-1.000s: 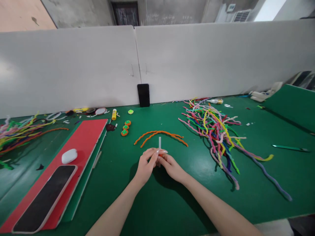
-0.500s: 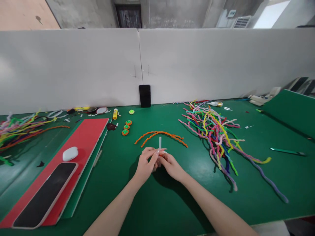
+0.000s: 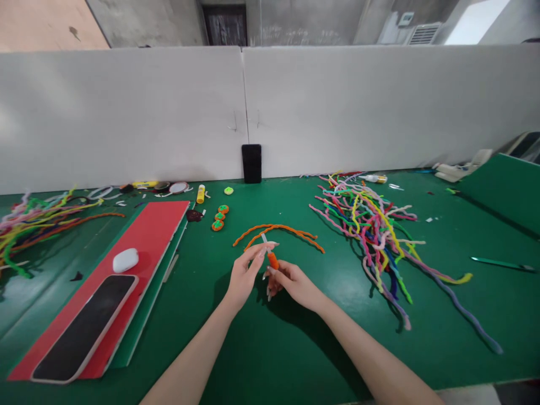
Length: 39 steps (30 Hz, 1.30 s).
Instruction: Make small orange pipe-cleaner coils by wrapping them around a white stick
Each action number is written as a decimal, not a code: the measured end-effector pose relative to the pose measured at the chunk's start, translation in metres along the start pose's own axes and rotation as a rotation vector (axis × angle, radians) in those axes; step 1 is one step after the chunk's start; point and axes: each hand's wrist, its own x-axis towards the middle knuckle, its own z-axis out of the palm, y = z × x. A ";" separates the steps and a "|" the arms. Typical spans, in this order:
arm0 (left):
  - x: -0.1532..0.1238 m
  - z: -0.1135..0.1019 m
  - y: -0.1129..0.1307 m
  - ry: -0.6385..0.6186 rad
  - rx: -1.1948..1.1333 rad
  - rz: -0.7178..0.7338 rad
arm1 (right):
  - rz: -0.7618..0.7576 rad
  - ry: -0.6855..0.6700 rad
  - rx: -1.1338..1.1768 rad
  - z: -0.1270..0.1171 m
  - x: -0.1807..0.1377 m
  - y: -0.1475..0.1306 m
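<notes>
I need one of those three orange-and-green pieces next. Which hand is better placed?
Left, probably: the left hand is nearer the orange-and-green pieces, while the right hand grips the orange-wrapped stick lower down and could likely keep it.

No text can be read; the writing-like marks (image 3: pixel 295 37) on the grey wall (image 3: pixel 160 22) (pale, faint) are illegible.
</notes>
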 end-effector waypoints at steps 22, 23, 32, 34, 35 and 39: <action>0.004 -0.001 -0.004 0.082 -0.224 -0.248 | 0.162 -0.112 0.290 -0.006 -0.004 -0.007; 0.005 -0.001 -0.004 0.069 -0.251 -0.279 | 0.172 -0.128 0.295 -0.006 -0.005 -0.008; 0.004 0.001 -0.003 0.037 -0.411 -0.399 | 0.178 -0.112 0.399 -0.003 -0.004 -0.004; 0.003 0.002 -0.004 0.026 -0.407 -0.410 | 0.179 -0.112 0.395 -0.002 -0.004 -0.002; 0.003 0.002 -0.005 0.027 -0.407 -0.409 | 0.179 -0.111 0.394 -0.001 -0.005 -0.002; 0.004 0.002 -0.007 0.030 -0.414 -0.388 | 0.165 -0.086 0.381 -0.002 -0.005 0.000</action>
